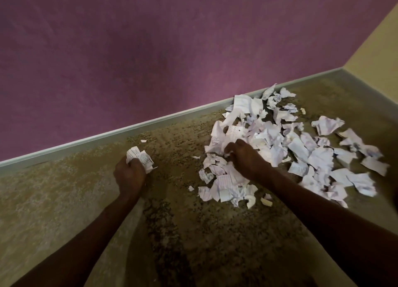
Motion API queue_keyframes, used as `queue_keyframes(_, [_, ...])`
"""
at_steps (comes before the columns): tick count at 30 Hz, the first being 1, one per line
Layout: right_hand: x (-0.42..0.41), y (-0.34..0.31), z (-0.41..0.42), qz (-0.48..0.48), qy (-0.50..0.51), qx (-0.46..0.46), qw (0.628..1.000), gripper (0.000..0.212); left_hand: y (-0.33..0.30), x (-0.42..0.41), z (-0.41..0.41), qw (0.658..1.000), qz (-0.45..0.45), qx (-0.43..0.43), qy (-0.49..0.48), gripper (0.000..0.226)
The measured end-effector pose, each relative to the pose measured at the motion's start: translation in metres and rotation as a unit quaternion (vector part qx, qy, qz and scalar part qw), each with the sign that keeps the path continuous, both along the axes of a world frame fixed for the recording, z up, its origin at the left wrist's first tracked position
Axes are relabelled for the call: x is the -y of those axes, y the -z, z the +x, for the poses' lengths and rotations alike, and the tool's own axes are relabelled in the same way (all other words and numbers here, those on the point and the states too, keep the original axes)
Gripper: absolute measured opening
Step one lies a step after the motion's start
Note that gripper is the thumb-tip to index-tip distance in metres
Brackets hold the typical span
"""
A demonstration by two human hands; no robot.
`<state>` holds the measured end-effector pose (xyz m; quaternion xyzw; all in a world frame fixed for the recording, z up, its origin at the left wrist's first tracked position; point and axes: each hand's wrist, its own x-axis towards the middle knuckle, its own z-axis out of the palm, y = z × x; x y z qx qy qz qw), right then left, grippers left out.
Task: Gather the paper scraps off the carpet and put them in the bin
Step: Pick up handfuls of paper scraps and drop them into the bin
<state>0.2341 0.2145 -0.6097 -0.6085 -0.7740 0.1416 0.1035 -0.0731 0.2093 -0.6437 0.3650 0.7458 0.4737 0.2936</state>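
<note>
A heap of torn white paper scraps [286, 148] with handwriting lies on the tan speckled carpet [172, 233], spread from the skirting toward the right. My left hand [129, 174] grips a crumpled wad of scraps [140, 157] left of the heap, just above the carpet. My right hand [243, 157] is at the heap's left side, fingers curled round some scraps [224, 140] there. No bin is in view.
A purple wall [150, 49] with a pale skirting board [129, 127] runs behind the heap, meeting a beige wall [374, 45] at the right corner. A few tiny stray scraps lie near the skirting [143, 140] and beside the heap [191, 188].
</note>
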Motion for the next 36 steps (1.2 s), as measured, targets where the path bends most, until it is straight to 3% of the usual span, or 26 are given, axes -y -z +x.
queue_keyframes(2, [0.019,0.002,-0.003,0.026,-0.041,0.045,0.998,0.020,-0.005,0.004,0.010,1.000,-0.011,0.019,0.005,0.036])
queue_keyframes(7, [0.063,0.030,-0.017,0.006,0.016,0.130,0.991,0.063,-0.018,0.010,0.028,0.998,-0.016,0.047,0.025,0.028])
queue_keyframes(11, [0.084,0.057,-0.014,0.030,-0.032,0.141,0.989,0.055,-0.027,0.013,0.031,0.998,0.000,0.045,0.053,0.029])
queue_keyframes(15, [0.080,0.041,-0.011,0.021,-0.036,0.009,0.999,0.033,-0.037,0.011,0.031,0.996,0.016,0.051,0.077,0.037])
queue_keyframes(21, [0.062,-0.008,-0.004,0.032,0.045,-0.128,0.990,0.024,-0.069,0.004,0.048,0.994,0.017,0.059,0.094,0.029])
queue_keyframes(24, [0.055,-0.037,-0.003,0.020,0.107,-0.181,0.977,0.020,-0.090,-0.006,0.058,0.991,0.017,0.074,0.112,0.033])
queue_keyframes(31, [0.049,-0.115,0.014,-0.006,0.150,-0.273,0.950,0.005,-0.164,-0.024,0.098,0.981,0.012,0.121,0.149,0.024])
queue_keyframes(36, [0.050,-0.176,0.042,-0.025,0.180,-0.346,0.920,0.011,-0.226,-0.032,0.135,0.967,0.008,0.167,0.194,0.015])
